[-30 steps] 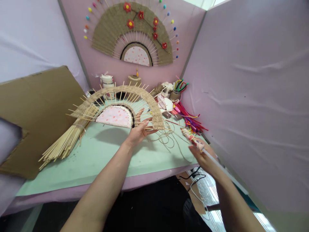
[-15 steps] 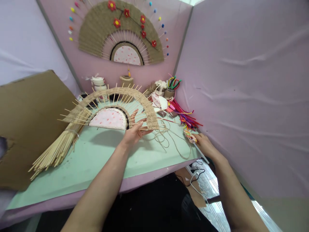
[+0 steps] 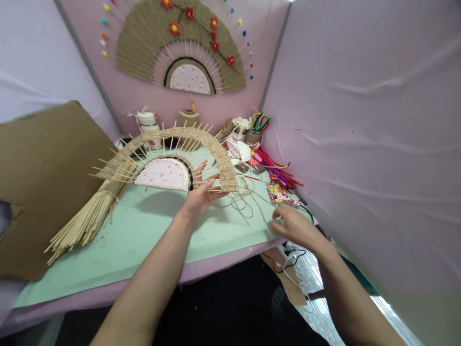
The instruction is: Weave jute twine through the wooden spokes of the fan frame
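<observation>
A half-made woven fan (image 3: 180,144) of bamboo sticks and jute cord stands tilted on the green table top (image 3: 144,230), with a pink dotted half-disc at its centre. My left hand (image 3: 201,192) grips the fan's right lower end, fingers among the sticks. Loose jute cord (image 3: 248,202) lies in loops to the right of that end. My right hand (image 3: 291,223) hovers over the table's right front corner beside the cord, fingers curled; whether it pinches the cord I cannot make out. A patterned tool (image 3: 283,196) lies just beyond it.
A bundle of bamboo sticks (image 3: 86,216) lies at the left, by a big cardboard sheet (image 3: 46,163). Coloured pipe cleaners (image 3: 277,173), cups and spools crowd the back right corner. A finished fan (image 3: 180,45) hangs on the pink back wall. Cables hang below the table's right edge.
My right hand put the patterned tool down on the table's right side and moved left toward the loose cord. My left hand stayed on the fan's end.
</observation>
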The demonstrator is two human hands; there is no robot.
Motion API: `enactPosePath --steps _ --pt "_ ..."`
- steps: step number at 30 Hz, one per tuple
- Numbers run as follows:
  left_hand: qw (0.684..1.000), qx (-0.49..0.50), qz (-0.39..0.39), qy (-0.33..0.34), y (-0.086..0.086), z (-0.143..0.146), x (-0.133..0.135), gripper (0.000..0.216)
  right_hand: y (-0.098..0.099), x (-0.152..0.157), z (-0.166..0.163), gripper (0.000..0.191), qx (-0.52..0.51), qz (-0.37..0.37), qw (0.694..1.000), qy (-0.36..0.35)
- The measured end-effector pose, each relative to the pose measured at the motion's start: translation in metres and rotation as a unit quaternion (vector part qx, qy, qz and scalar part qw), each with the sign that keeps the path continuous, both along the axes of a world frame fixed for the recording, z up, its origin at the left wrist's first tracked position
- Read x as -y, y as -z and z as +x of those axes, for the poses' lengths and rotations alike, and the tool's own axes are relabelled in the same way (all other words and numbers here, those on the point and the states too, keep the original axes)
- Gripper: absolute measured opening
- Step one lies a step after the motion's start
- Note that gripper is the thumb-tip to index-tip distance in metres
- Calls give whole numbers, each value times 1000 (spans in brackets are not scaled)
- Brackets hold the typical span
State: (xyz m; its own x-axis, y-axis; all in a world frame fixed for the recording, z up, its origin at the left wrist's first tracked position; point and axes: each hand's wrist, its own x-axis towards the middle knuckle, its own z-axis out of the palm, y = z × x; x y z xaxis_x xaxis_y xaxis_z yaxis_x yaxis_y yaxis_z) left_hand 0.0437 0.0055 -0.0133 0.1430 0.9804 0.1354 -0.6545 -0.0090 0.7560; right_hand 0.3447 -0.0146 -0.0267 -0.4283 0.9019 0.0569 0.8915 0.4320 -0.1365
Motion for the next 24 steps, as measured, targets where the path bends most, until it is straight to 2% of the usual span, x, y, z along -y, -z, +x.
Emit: enactPosePath --steps 2,4,5,7,10,12,15,17,19,22,24 --pt "1000 -4 3 -2 0 0 0 79 -3 21 -23 7 89 -37 995 11" --pt "1000 -3 5 -2 1 -1 -1 79 -3 33 -41 10 107 -54 992 32" --pt "1000 -1 7 -3 0 -1 -1 79 -3 36 -49 13 81 -66 994 21" --pt "1000 0 14 -7 0 -2 0 77 -4 40 -65 14 -29 -103 993 -45" --pt "1000 -4 17 -15 -3 -3 1 76 -6 46 -88 12 -201 -161 952 -166" --pt "1000 0 11 -17 -5 -4 2 76 -9 49 -98 17 -244 -174 935 -193" --pt "1000 9 13 -10 -5 -6 3 75 -18 49 -97 17 -232 -144 949 -158" --pt "1000 12 19 -4 -4 -7 2 75 -26 46 -88 19 -248 -105 957 -103" --pt "1000 17 17 2 -3 -7 2 76 -31 39 -82 22 -307 -57 949 -38" --pt "1000 23 6 10 -3 -7 3 78 -24 25 -89 22 -435 0 900 37" --pt "1000 24 5 11 -3 -6 3 79 -11 17 -105 32 -535 -21 844 40"
